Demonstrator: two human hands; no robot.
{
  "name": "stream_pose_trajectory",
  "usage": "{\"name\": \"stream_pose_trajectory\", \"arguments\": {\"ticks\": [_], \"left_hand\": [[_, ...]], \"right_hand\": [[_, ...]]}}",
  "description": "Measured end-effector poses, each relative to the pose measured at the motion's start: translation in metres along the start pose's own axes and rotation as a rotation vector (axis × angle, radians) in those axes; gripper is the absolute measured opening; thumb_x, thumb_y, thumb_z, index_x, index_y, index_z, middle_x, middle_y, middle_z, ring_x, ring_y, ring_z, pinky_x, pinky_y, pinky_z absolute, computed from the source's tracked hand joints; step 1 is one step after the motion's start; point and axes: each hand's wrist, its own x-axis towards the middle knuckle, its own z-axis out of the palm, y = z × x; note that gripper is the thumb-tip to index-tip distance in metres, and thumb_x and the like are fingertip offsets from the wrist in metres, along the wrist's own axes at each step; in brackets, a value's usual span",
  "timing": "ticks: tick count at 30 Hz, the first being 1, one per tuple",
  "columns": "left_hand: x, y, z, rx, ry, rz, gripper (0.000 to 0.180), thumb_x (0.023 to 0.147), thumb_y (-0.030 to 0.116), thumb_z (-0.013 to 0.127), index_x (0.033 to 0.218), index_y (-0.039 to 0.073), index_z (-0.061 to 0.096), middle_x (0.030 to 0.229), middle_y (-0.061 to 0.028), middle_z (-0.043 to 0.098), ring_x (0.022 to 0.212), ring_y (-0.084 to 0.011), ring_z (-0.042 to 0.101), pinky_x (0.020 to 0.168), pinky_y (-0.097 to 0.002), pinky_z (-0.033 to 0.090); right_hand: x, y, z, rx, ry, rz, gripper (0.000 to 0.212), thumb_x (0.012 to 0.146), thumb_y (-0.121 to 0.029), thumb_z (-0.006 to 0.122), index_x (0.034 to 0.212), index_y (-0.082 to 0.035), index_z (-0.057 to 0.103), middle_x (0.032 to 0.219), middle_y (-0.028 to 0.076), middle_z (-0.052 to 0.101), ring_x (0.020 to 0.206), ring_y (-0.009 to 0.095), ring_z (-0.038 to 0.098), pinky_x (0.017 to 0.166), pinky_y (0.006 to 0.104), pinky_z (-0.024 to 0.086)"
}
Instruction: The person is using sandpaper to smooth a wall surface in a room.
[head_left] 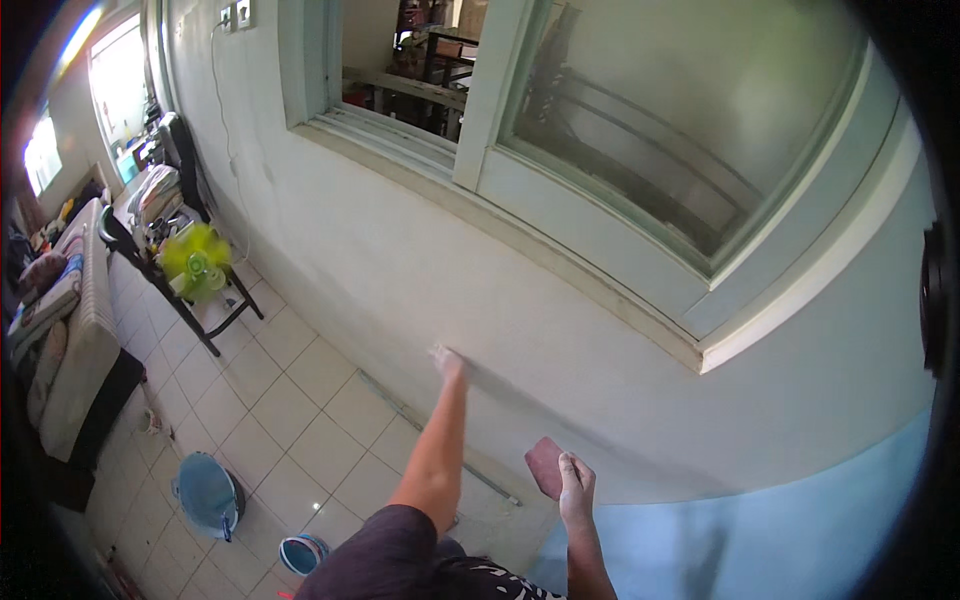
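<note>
My left arm reaches out to the off-white wall [385,270] below the window. At its end my left hand [447,361], pale with dust, lies against the wall with its fingers stretched out and nothing seen in them. My right hand [575,485], also dusty, is closed on a reddish-brown piece of sandpaper [544,467], thumb on top. The sandpaper is held up in front of the lower wall, and I cannot tell whether it touches. The fingers behind it are hidden.
A sliding window [600,190] with a ledge [520,235] is above. On the tiled floor stand a blue basin [208,490] and a small bucket [300,553]. A long thin strip [440,435] lies along the wall. Farther left are a chair [175,290], green fan [195,262] and mattress [85,350].
</note>
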Motion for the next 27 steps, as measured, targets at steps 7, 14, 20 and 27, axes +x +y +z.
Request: {"name": "stream_pose_trajectory", "arguments": {"ticks": [7, 14, 20, 27], "left_hand": [[-0.125, 0.059, -0.049, 0.552, -0.823, -0.444, 0.067, 0.095, 0.049, 0.04, 0.146, 0.006, 0.033, 0.148, -0.0138, 0.039, 0.118, -0.0288, 0.051, 0.102, -0.0444, 0.034], [-0.238, 0.195, -0.062, -0.952, -1.048, -0.995, 0.084, 0.09, 0.068, 0.026, 0.151, 0.01, 0.021, 0.155, -0.0103, 0.026, 0.137, -0.0311, 0.034, 0.114, -0.0438, 0.027], [-0.28, 0.26, -0.068, -0.821, -0.956, -0.889, 0.088, 0.086, 0.074, 0.034, 0.145, 0.009, 0.032, 0.144, -0.0113, 0.038, 0.121, -0.0282, 0.045, 0.101, -0.0425, 0.04], [-0.291, 0.249, -0.086, -0.973, -1.164, -1.1, 0.074, 0.082, 0.081, 0.035, 0.097, 0.01, 0.042, 0.087, -0.0022, 0.033, 0.069, -0.0141, 0.031, 0.055, -0.0255, 0.027]], "right_hand": [[-0.011, 0.003, 0.006, 0.176, 0.172, 0.081, 0.027, 0.096, -0.019, 0.058, 0.074, -0.004, 0.054, 0.072, -0.009, 0.038, 0.068, 0.004, 0.033, 0.059, 0.023, 0.029], [0.005, -0.02, -0.011, 0.304, 0.279, 0.062, 0.023, 0.096, -0.02, 0.057, 0.078, -0.006, 0.056, 0.078, -0.007, 0.046, 0.072, 0.004, 0.043, 0.066, 0.0227, 0.039], [-0.001, -0.059, -0.031, 0.576, 0.422, 0.183, 0.02, 0.096, -0.023, 0.056, 0.086, -0.006, 0.059, 0.085, -0.003, 0.054, 0.074, 0.008, 0.049, 0.066, 0.0257, 0.044], [-0.003, -0.027, -0.054, 0.53, 0.195, 0.067, 0.023, 0.094, -0.029, 0.058, 0.097, -0.006, 0.061, 0.094, 0.003, 0.062, 0.087, 0.015, 0.062, 0.075, 0.0322, 0.052]]}}
